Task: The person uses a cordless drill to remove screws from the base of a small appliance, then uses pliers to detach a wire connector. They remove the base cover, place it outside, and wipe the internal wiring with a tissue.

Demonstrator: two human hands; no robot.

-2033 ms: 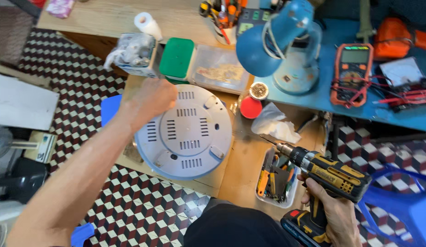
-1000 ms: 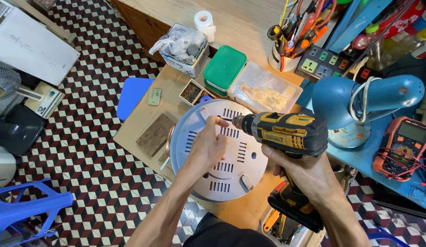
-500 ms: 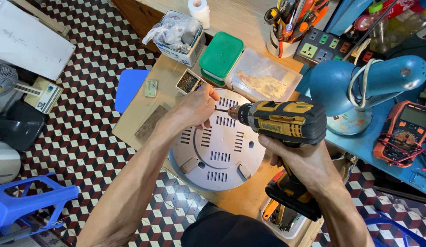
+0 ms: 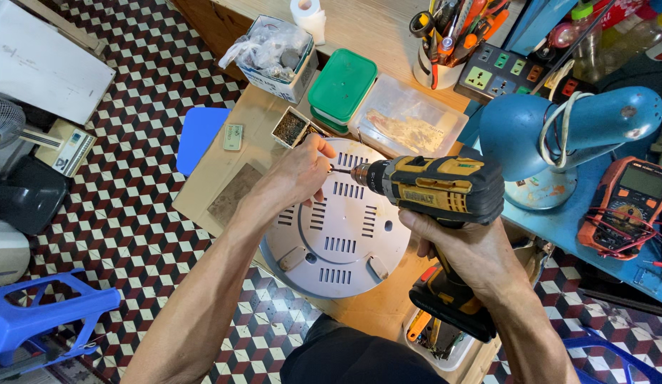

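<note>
1. Currently the right hand (image 4: 467, 250) is wrapped tight around the handle of a yellow-and-black cordless drill (image 4: 438, 190); grip pressed together, with the drill body held level and its tip pointing away from that grip, toward the left hand.
2. Left hand (image 4: 297, 173) has its fingertips pinched together at the drill's bit (image 4: 339, 170), seemingly on the bit or a small screw there; too small to tell which.
3. Directly under both grips lies a round pale-grey plastic appliance base with vent slots (image 4: 337, 222), flat on the wooden surface (image 4: 377, 307), near its front edge.
4. Just beyond the left grip: a small open box of dark screws (image 4: 290, 127).
5. Judged step: seating the bit or a fastener before driving into the base.
6. Next move would call for tilting the drill down, tip square to a screw hole, left fingers clear.
</note>
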